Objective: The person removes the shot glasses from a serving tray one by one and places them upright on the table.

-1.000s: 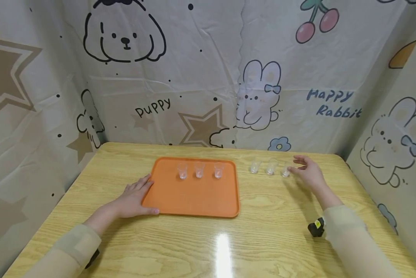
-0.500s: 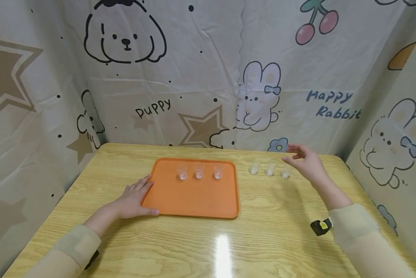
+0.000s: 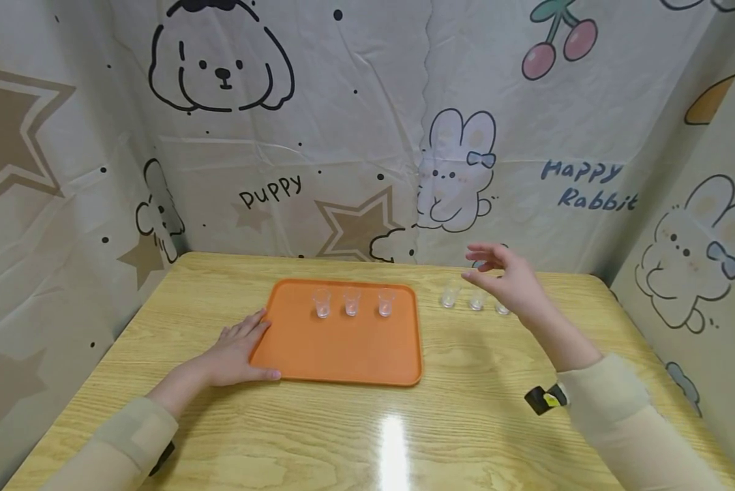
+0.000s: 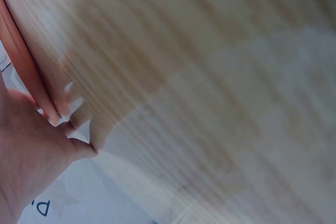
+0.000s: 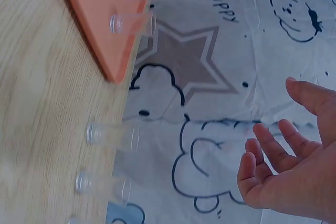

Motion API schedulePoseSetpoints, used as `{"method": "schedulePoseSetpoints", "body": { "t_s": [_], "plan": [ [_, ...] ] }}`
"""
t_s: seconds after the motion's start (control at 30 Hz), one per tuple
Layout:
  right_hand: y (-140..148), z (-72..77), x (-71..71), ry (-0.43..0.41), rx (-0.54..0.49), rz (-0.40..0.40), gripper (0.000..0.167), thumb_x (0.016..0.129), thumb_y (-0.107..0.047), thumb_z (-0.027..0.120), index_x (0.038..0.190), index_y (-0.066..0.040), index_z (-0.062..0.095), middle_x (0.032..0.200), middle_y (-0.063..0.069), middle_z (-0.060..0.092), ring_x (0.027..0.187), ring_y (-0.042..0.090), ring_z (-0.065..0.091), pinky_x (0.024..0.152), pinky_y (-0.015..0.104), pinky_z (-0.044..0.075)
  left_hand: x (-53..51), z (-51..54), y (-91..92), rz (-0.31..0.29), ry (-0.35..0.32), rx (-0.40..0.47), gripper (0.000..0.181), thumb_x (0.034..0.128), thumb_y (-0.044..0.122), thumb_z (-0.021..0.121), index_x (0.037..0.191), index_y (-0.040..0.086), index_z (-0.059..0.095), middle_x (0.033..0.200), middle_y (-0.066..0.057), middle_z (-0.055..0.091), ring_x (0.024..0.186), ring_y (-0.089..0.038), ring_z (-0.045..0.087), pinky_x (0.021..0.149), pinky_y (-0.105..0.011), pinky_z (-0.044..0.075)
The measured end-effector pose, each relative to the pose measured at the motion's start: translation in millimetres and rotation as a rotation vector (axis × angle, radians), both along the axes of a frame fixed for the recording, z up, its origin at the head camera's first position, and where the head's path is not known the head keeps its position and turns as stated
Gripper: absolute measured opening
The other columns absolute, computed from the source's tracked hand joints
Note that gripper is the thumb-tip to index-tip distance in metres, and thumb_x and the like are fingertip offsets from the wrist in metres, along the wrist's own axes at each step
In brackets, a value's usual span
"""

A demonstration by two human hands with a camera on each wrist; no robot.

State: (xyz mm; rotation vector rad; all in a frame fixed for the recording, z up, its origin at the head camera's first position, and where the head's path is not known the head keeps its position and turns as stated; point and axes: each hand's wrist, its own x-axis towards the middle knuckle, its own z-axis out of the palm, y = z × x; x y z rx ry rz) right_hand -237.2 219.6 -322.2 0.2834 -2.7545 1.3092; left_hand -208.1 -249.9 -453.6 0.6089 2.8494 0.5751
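Right hand [image 3: 507, 279] raised at right of frame, wrist angled up-left, fingers loosely bent and gripping nothing; left hand [image 3: 235, 351], left of centre, lies spread along the tray's edge, unclenched. Orange tray [image 3: 343, 351], mid-frame, bears three upright clear cups [image 3: 352, 301]; three more cups [image 3: 449, 295] stand right of it on the wooden table [image 3: 318, 436], contents unclear.

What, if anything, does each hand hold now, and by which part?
The right hand holds nothing and hovers near the clear cups. The left hand, fingers spread, touches the orange tray at its left edge without visibly gripping it.
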Motion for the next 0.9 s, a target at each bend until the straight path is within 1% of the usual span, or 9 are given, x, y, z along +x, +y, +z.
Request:
{"method": "schedulePoseSetpoints", "body": {
  "t_s": [0.2, 0.43, 0.57, 0.63, 0.77, 0.9],
  "plan": [
    [-28, -6.5, 2.4, -0.018, -0.015, 0.046, 0.056, 0.087, -0.029, 0.069, 0.136, -0.012, 0.047, 0.132, 0.011, 0.055, 0.111, 0.029, 0.050, 0.085, 0.040, 0.044, -0.1, 0.1, -1.0, -0.002, 0.004, -0.003, 0.111, 0.0731, 0.069, 0.064, 0.148, -0.002, 0.023, 0.157, -0.017, 0.005, 0.137, -0.050, 0.014, 0.103, -0.071, 0.009],
    [-58, -22.0, -3.2, -0.027, -0.042, 0.075, 0.057, 0.085, -0.026, 0.071, 0.137, -0.014, 0.048, 0.131, 0.008, 0.056, 0.109, 0.028, 0.052, 0.079, 0.036, 0.048, -0.8, -0.7, -2.0, -0.005, 0.008, -0.006, 0.111, 0.0735, 0.069, 0.064, 0.148, -0.002, 0.023, 0.157, -0.017, 0.005, 0.137, -0.050, 0.014, 0.103, -0.071, 0.009],
    [-71, -36.0, -11.0, -0.044, -0.051, 0.074, 0.059, 0.085, -0.026, 0.072, 0.137, -0.016, 0.047, 0.132, 0.008, 0.056, 0.107, 0.027, 0.052, 0.076, 0.035, 0.047, -0.6, -0.1, -1.5, -0.003, 0.004, -0.002, 0.111, 0.0732, 0.069, 0.064, 0.148, -0.002, 0.023, 0.157, -0.018, 0.005, 0.138, -0.049, 0.013, 0.103, -0.071, 0.008],
    [-76, -43.9, -15.1, -0.049, -0.055, 0.071, 0.060, 0.084, -0.025, 0.072, 0.138, -0.015, 0.047, 0.132, 0.008, 0.056, 0.105, 0.026, 0.052, 0.074, 0.033, 0.047, -0.4, 0.0, -1.1, -0.003, 0.002, 0.001, 0.111, 0.0733, 0.069, 0.064, 0.148, -0.002, 0.023, 0.157, -0.018, 0.005, 0.138, -0.049, 0.013, 0.103, -0.071, 0.008],
    [-83, -61.4, -22.5, -0.053, -0.082, 0.066, 0.059, 0.083, -0.024, 0.073, 0.136, -0.014, 0.048, 0.130, 0.011, 0.058, 0.104, 0.030, 0.054, 0.073, 0.031, 0.047, -0.6, -0.9, -0.8, -0.005, -0.001, 0.002, 0.110, 0.0736, 0.068, 0.064, 0.148, -0.001, 0.023, 0.157, -0.017, 0.004, 0.138, -0.049, 0.013, 0.103, -0.071, 0.008],
    [-88, -77.6, -29.6, -0.059, -0.106, 0.062, 0.058, 0.083, -0.022, 0.074, 0.135, -0.012, 0.050, 0.127, 0.015, 0.059, 0.101, 0.032, 0.055, 0.075, 0.033, 0.048, -0.9, -1.2, -1.1, -0.005, 0.002, 0.000, 0.110, 0.0733, 0.069, 0.064, 0.148, -0.001, 0.023, 0.158, -0.017, 0.004, 0.138, -0.049, 0.014, 0.103, -0.071, 0.008]
  ]
}}
